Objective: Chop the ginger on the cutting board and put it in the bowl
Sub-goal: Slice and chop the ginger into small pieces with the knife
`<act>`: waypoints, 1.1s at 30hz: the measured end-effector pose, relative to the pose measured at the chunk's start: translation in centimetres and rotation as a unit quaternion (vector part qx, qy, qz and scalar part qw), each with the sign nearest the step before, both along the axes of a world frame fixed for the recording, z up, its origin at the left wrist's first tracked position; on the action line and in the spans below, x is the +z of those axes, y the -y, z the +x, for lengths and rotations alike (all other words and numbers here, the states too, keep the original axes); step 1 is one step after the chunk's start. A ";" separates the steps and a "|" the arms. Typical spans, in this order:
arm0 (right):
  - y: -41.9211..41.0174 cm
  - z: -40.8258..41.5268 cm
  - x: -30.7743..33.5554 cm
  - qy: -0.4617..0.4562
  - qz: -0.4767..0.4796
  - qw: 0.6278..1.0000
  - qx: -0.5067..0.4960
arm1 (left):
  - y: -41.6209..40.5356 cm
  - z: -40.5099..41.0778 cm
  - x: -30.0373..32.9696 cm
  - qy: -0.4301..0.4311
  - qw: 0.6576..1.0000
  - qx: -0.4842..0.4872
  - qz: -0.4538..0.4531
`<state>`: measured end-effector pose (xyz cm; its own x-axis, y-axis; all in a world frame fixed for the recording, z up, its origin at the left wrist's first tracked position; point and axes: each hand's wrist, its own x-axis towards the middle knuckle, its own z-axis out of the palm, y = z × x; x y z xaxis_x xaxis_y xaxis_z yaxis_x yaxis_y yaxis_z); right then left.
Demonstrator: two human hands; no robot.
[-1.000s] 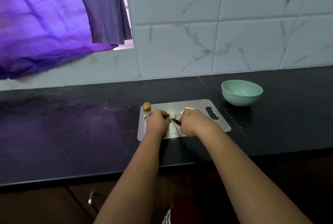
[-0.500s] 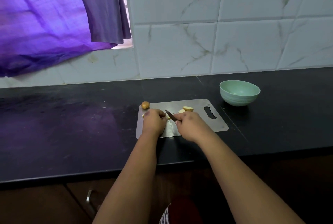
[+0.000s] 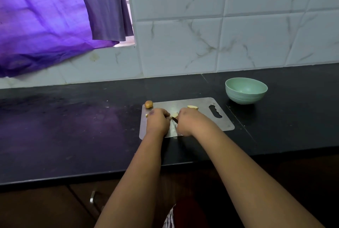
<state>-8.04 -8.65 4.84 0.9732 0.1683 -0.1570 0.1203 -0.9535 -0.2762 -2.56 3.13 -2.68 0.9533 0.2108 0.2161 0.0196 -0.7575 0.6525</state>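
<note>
Knife (image 3: 175, 119) back down at the board compared with half a second ago, when the blade was tipped up and clear between the hands. So another cut landing, most likely. Looks like chopping is mid-way, nothing in the bowl (image 3: 246, 90) yet, which sits empty-looking off the far right corner of the steel cutting board (image 3: 201, 116).

Right hand (image 3: 189, 123) clenched around the knife handle, blade poking out toward the left. Left hand (image 3: 158, 121) curled over, pinning a ginger piece (image 3: 174, 114) against the board, only a pale sliver of it peeking out past the fingertips, right against the blade. Pretty tight gap there, fingers (image 3: 166, 113) just beside the edge, so worth minding.

Another cut chunk (image 3: 193, 107) lying loose at the far side of the board, just beyond the right hand. Tiny scrap (image 3: 146, 115) by the left hand's outer side. One round brownish nub (image 3: 148, 104) off the board's far left corner, on the black counter (image 3: 73, 127).
</note>
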 end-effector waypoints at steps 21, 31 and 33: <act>4.0 3.4 -5.9 0.316 0.317 0.891 -0.080 | 0.1 0.1 -0.2 0.072 0.996 0.027 0.045; 3.9 3.5 -6.9 0.366 0.338 0.866 -0.052 | 1.9 0.7 -0.2 0.059 0.980 -0.103 0.160; 4.1 3.4 -6.8 0.371 0.346 0.859 -0.064 | 1.8 0.7 -0.2 0.070 0.984 -0.071 0.147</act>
<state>-4.59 -12.76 -2.00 0.7795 -0.1453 0.6093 0.4140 -0.6105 -0.6752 -1.84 1.38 -2.90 0.9257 -0.0141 0.3781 -0.1748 -0.9022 0.3943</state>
